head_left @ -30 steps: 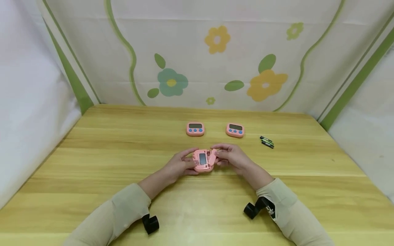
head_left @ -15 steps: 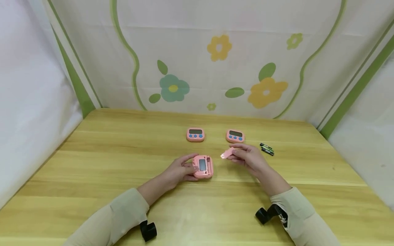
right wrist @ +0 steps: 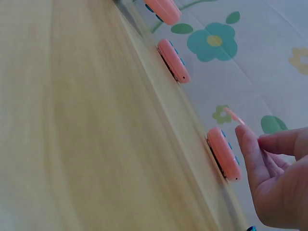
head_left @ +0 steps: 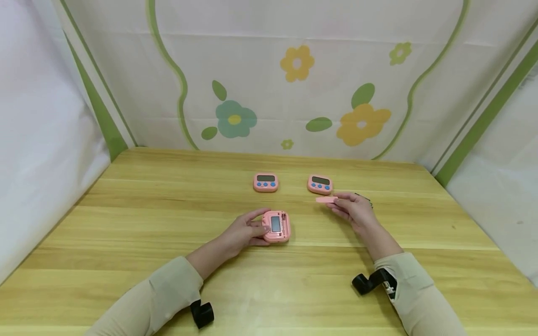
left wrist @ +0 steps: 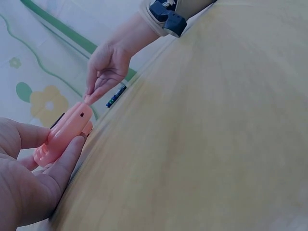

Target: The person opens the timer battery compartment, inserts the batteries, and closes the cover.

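My left hand (head_left: 244,229) grips a pink digital timer (head_left: 283,238) by its left side, thumb on top. The timer lies back side up, with a grey panel in the middle and an uncovered battery slot along its right side. Farther right, my right hand (head_left: 356,211) pinches a small pink battery cover (head_left: 323,199) between thumb and fingers. That cover appears edge-on in the right wrist view, just beyond the fingertips. Behind the right hand the batteries (left wrist: 115,96) are mostly hidden in the head view; the left wrist view shows them lying on the table.
Two more pink timers with blue buttons lie face up farther back, one timer (head_left: 265,182) in the middle and the other timer (head_left: 320,184) just beyond the cover. A flowered curtain (head_left: 252,70) hangs along the wooden table's (head_left: 168,200) back edge.
The right hand has lifted the battery cover off the timer's back and carried it right, near the batteries. The left hand still holds the timer in about the same place.
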Motion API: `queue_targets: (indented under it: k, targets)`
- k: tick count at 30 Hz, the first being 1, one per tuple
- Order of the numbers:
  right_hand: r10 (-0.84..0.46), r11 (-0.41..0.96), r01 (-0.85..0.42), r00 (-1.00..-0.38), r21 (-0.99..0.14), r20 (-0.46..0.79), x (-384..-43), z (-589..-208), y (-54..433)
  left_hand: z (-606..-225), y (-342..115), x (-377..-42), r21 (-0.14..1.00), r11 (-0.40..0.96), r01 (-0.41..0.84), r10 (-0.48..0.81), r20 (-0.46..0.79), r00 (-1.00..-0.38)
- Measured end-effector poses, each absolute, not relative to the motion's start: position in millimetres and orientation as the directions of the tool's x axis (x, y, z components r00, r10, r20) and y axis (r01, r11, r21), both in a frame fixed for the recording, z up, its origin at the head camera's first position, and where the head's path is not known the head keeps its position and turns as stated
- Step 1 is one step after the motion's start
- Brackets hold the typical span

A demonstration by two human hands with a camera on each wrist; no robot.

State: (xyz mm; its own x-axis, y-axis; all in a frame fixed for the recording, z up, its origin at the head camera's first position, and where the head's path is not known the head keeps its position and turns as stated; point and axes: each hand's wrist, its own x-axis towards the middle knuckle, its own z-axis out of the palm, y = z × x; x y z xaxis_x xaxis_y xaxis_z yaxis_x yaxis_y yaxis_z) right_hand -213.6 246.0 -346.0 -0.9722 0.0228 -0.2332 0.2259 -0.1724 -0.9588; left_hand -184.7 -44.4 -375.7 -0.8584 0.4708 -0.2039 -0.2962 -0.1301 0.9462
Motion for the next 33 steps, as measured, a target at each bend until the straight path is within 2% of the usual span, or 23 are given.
queue_targets:
  k: [11, 24, 33]
  targets:
    - [0.052, -0.196, 0.246, -0.964, -0.949, -0.261, -222.1, -361.3, 256.6, -374.8, -43.3, -185.0, 0.949, -0.13, -0.287, 0.475, -0.195, -0.858]
    - [0.071, -0.109, 0.212, -0.973, -0.971, -0.22, -223.3, -366.4, 256.5, -372.9, -42.5, -185.2, 0.95, -0.128, -0.285, 0.47, -0.195, -0.861]
    - [0.069, -0.115, 0.208, -0.974, -0.971, -0.217, -224.3, -367.4, 255.8, -373.0, -43.2, -185.6, 0.952, -0.123, -0.28, 0.477, -0.191, -0.858]
